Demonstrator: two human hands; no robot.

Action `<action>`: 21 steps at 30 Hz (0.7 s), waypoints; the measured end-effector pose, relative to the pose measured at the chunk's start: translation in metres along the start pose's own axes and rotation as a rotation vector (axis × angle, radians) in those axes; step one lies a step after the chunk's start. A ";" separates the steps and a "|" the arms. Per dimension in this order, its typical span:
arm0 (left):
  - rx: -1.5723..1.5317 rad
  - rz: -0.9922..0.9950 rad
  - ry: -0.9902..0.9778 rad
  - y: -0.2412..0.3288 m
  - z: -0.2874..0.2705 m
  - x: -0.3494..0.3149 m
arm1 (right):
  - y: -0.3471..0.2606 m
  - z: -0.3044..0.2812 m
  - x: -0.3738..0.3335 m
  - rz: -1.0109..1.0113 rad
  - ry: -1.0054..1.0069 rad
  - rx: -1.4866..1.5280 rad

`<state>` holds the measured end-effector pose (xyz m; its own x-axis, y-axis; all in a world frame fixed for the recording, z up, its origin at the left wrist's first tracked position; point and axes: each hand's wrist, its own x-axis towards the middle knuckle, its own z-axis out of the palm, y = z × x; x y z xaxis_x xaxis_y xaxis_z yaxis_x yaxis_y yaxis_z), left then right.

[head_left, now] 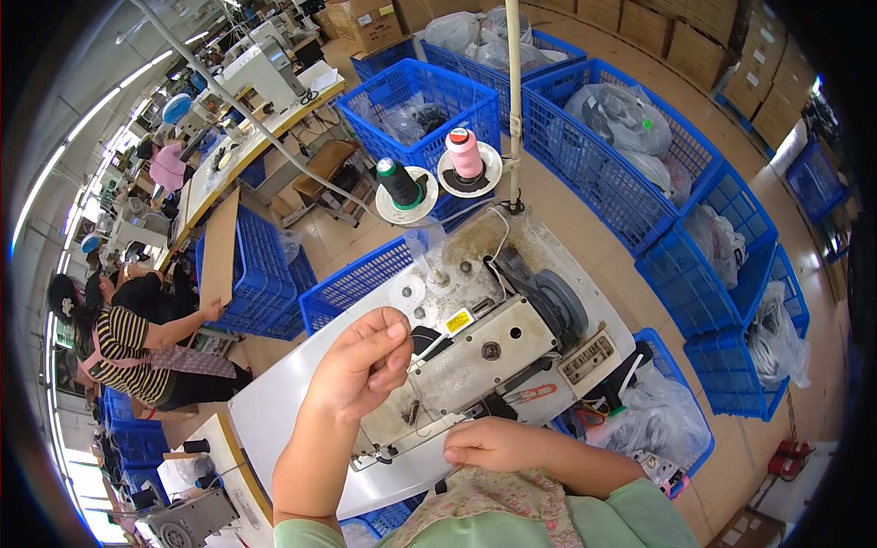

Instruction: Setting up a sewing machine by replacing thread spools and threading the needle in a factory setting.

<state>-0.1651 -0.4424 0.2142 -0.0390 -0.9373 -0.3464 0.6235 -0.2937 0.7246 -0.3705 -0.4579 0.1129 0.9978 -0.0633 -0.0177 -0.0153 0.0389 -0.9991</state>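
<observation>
My left hand [361, 363] is raised over the left part of a worn white sewing machine [470, 361], thumb and fingertips pinched together. Whatever lies in that pinch is too fine to make out. Low by the machine's near edge, close to my apron [498, 507], my right hand [482, 445] has its fingers curled in. A small dark bit shows beneath it, and I cannot tell what it grips. Behind the machine stand a black thread cone [399, 187] and a pink thread cone [464, 153] on white discs. Orange-handled snips [533, 393] lie at the machine's right.
A pole [514, 100] rises behind the white sewing table [274, 406]. Blue crates [594, 173] with plastic-bagged goods stand behind and to the right. Another crate [699, 429] sits right beside the table. At left, a person in a striped top [123, 342] holds a cardboard sheet [219, 251].
</observation>
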 end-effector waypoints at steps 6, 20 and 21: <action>0.074 0.051 0.044 0.003 0.008 -0.001 | -0.004 -0.003 -0.005 -0.006 0.065 0.012; 0.446 0.104 0.008 0.021 0.029 -0.024 | -0.115 -0.058 0.017 -0.471 0.715 -0.765; 0.503 0.086 0.015 0.022 0.034 -0.025 | -0.117 -0.058 0.021 -0.465 0.663 -0.770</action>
<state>-0.1768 -0.4314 0.2591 0.0098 -0.9604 -0.2786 0.1707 -0.2729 0.9468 -0.3515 -0.5214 0.2273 0.6888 -0.4388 0.5770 0.0861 -0.7408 -0.6661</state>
